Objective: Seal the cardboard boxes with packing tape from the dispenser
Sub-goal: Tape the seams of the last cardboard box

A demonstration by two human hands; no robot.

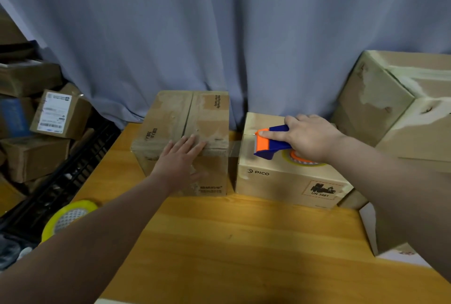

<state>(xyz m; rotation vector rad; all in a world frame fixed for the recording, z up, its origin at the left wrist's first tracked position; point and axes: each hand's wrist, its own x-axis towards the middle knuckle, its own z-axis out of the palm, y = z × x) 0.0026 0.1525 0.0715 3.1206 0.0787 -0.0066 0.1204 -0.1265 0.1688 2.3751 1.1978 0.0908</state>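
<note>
Room: grey curtain (219, 35) behind a wooden table (231, 242); two closed boxes stand on it side by side, near but not touching.
Left hand (180, 157): flat, fingers straight, pressing on the front top edge of the left box (170, 118); it holds nothing.
Right hand (310, 137): wrapped round the dispenser (271, 142), forefinger stretched along its orange head.
Dispenser: on top of the PICO box (280, 181), at its left edge, head pointing toward the left box.
Left box seam: flaps down, but the centre join shows as a dark open line, so probably unsealed.
PICO box top: pale and patchy; fresh tape or old residue cannot be told.
Gap: a pale band seems to bridge the boxes at hand level; possibly drawn-out tape, unclear.
Progress: a strip looks to be under way; neither box reads as plainly finished.
Left to do: tape the seams, cut, press down.
Aside: spare roll (70, 215) at the table's left edge; big box (380, 98) on the right.
</note>
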